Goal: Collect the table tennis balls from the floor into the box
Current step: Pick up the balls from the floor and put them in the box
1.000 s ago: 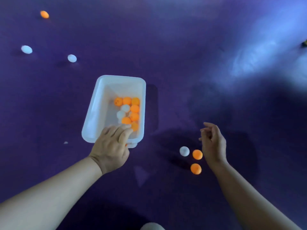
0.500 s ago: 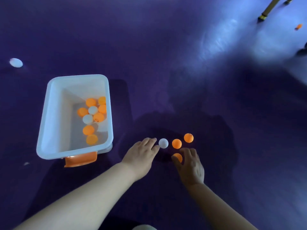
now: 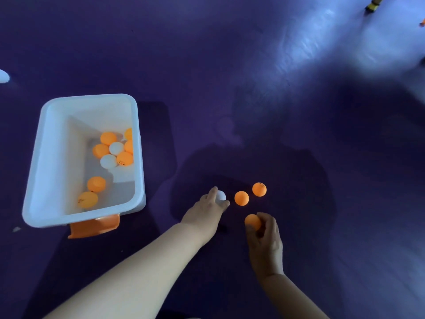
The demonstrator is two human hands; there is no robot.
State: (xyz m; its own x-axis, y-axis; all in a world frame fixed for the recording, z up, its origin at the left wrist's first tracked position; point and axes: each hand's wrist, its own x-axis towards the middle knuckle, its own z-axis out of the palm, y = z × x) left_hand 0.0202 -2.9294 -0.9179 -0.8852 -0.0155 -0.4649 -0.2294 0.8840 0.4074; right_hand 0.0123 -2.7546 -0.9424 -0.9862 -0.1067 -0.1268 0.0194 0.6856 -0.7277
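Small dark print marks several orange balls: the farther loose orange ball (image 3: 259, 189) near its top, and two of those in the box. It is too small to read, and no other writing shows.

The left hand (image 3: 204, 212) reaches out over the dark purple floor (image 3: 230, 65) at about six o'clock of the view. Its grip is narrowed on a white table tennis ball (image 3: 221, 195), forefinger on the ball's ten o'clock side and thumb at its five o'clock side. Its other fingers are hidden behind the hand, and whether the ball is off the floor cannot be told.

The right hand (image 3: 264, 240), at five o'clock of the left, has its grip curled round an orange table tennis ball (image 3: 252, 222), whose lower part is hidden by the fingers.

The nearer loose orange ball (image 3: 241, 198) lies on the floor at three o'clock of the white one, near but apart. The farther one sits just beside it at two o'clock.

The white rectangular plastic box (image 3: 55, 157) stands on the floor at nine o'clock of the view, well apart from both hands. An orange plastic clasp (image 3: 94, 226) juts from under its near rim. The balls in the box (image 3: 116, 148) number seven orange and two white, and one orange ball is half hidden by the right wall.

A white ball at the left edge (image 3: 3, 75) is cut off. At one o'clock a yellow-and-black object (image 3: 372, 4) is cropped and too blurred to identify.
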